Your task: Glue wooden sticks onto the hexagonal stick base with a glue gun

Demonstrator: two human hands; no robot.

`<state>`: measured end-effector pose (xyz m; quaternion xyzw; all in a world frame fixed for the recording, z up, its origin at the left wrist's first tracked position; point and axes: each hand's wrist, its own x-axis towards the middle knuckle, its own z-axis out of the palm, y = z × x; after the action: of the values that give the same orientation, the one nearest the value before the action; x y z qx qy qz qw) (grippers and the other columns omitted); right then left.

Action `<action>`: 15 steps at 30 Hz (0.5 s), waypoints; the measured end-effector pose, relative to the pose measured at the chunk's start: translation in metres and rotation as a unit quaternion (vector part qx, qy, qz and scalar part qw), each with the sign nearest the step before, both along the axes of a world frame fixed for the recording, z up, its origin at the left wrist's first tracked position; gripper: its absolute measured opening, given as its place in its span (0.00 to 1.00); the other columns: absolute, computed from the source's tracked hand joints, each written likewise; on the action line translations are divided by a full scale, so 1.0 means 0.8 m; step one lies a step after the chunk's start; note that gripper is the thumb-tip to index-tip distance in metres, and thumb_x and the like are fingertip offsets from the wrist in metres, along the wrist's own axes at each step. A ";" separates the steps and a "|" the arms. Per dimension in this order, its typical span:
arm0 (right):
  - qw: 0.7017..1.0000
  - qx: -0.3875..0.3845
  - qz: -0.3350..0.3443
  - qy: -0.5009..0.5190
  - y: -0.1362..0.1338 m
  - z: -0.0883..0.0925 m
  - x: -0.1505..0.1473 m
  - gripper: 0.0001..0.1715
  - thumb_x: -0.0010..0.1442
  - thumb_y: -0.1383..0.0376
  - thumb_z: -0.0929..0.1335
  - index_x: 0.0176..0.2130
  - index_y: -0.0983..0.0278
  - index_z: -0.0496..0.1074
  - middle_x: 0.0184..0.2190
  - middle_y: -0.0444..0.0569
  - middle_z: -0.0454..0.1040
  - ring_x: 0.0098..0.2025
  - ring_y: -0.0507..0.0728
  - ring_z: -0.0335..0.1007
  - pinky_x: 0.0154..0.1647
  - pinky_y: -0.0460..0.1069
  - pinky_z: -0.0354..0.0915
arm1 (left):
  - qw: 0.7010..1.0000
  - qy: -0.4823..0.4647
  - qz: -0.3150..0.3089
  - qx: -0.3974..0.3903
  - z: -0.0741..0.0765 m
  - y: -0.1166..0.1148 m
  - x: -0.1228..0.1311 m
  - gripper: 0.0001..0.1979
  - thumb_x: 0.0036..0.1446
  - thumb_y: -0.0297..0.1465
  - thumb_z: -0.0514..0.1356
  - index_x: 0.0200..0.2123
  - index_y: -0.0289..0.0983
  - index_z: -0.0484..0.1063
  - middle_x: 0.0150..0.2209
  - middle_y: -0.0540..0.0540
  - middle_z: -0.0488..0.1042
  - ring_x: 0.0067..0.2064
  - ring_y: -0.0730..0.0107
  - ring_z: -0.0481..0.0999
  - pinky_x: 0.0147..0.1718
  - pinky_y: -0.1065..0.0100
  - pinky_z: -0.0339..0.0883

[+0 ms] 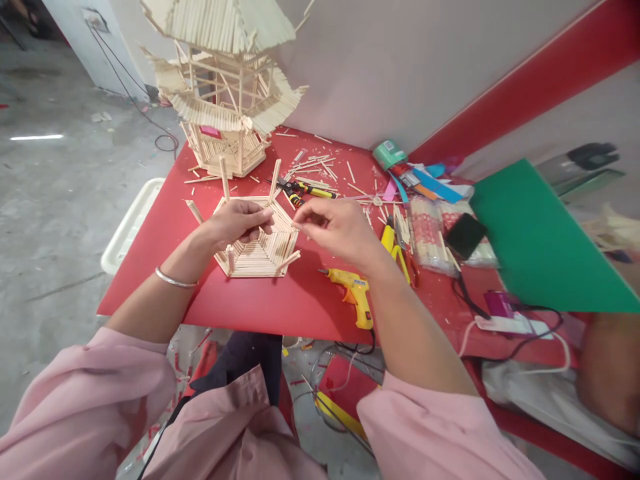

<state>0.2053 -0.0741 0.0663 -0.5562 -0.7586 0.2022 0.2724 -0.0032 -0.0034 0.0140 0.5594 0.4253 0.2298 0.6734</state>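
pink shirt (225, 440), across the bottom of the frame; bracelet (175, 282) on the left wrist; left hand (240, 221), centre, curled over the stick base (256, 261); right hand (336, 228), right of centre, thumb and finger close together beside the base's right edge; hands near but apart from each other, cannot tell whether either grips anything; base, centre, with posts (275, 181), on red table (280, 307); yellow glue gun (357, 295), below and right of centre; pliers (316, 190), just above centre; stick tower (215, 113), upper left; green board (545, 247), right side of the frame

Stick tower (230, 27) cut off by top edge — hexagonal frame (257, 260) partly hidden behind left hand (241, 221).
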 end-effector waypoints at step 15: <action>0.995 0.094 0.042 -0.010 0.011 -0.008 -0.023 0.11 0.65 0.65 0.67 0.43 0.58 0.80 0.38 0.44 0.83 0.35 0.51 0.76 0.39 0.47 0.67 | 0.986 -0.152 0.039 -0.060 -0.005 -0.001 0.002 0.09 0.53 0.30 0.71 0.27 0.33 0.76 0.22 0.51 0.73 0.18 0.86 0.61 0.15 0.77 0.50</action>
<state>0.1873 -0.0651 0.0599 -0.4973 -0.7998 0.1358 0.3074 -0.0014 -0.0042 0.0102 0.4601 0.3524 0.3122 0.7528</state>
